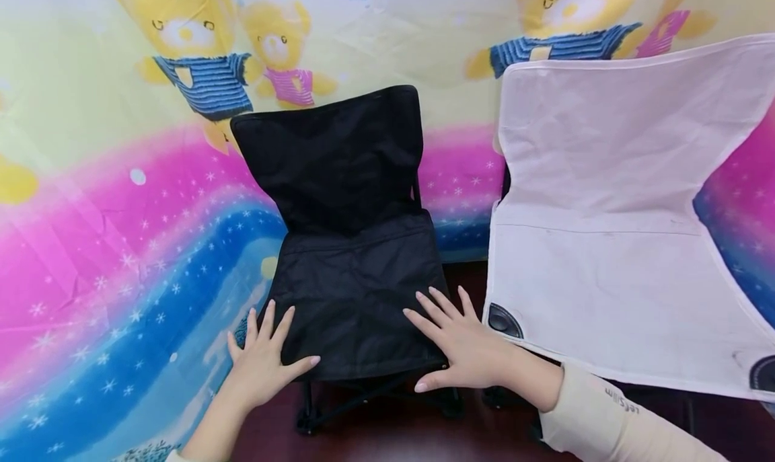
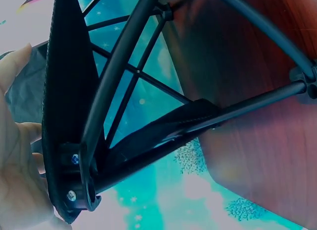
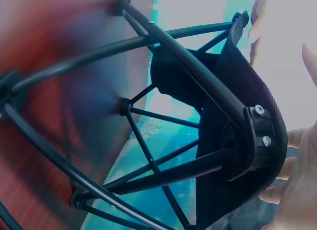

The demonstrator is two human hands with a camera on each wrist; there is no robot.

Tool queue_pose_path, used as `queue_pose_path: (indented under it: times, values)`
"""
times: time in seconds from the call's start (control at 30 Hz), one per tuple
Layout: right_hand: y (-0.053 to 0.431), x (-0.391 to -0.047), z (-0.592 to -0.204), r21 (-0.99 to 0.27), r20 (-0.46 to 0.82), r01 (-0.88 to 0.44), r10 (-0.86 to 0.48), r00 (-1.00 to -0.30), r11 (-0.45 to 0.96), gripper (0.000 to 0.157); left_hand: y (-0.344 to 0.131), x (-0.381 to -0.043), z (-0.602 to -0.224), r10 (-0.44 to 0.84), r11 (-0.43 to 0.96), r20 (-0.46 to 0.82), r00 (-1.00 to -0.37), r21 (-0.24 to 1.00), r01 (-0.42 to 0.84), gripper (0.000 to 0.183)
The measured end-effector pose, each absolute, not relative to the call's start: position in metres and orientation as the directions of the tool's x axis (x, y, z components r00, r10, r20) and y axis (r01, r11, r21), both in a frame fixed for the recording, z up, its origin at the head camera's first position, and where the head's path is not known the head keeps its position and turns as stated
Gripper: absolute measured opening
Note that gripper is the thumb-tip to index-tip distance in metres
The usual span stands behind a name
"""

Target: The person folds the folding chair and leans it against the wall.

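Observation:
A small black folding chair [image 1: 357, 280] with a fabric seat and back stands in the middle of the head view. My left hand [image 1: 260, 364], fingers spread, lies at the seat's front left corner. At the front right corner is my right hand [image 1: 463, 344], its fingers also straight and fanned out over the seat's edge. Both palms face down onto the fabric. The left wrist view looks under the seat at dark tubular legs [image 2: 119, 66] and a screwed corner bracket [image 2: 74, 178]. A matching corner bracket [image 3: 260, 131] shows beside the fingers in the right wrist view.
A white folding chair [image 1: 593, 274] with black corner patches stands close on the right. Behind both chairs hangs a colourful cloth [image 1: 91, 247] printed with bears, which spreads down at the left. Below is a dark reddish wooden surface [image 1: 375, 442].

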State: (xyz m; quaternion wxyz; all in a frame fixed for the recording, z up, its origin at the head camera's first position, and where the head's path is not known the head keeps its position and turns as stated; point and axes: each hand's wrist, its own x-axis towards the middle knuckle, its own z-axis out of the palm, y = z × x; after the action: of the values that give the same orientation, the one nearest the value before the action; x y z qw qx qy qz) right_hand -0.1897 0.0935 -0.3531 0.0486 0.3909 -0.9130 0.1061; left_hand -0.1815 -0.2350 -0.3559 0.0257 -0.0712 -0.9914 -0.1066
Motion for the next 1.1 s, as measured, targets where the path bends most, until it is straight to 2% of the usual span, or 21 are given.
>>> queue_pose_path:
  times: [0.27,0.67,1.1]
  values:
    - [0.092,-0.184,-0.358,-0.21,0.172,-0.737,-0.718,-0.674,0.642,0.09,-0.241,-0.175,-0.358,0.123,0.966,0.056,-0.991,0.224,0.132,0.093]
    - [0.096,-0.18,-0.368,-0.192,0.197,-0.75,-0.724,-0.661,0.633,0.09,-0.249,-0.168,-0.359,0.106,0.956,0.028,-0.994,0.273,0.11,0.091]
    - [0.107,-0.178,-0.38,-0.204,0.32,-0.795,-0.728,-0.606,0.571,0.077,-0.256,-0.161,-0.362,0.125,0.949,0.058,-0.99,0.285,0.137,0.09]
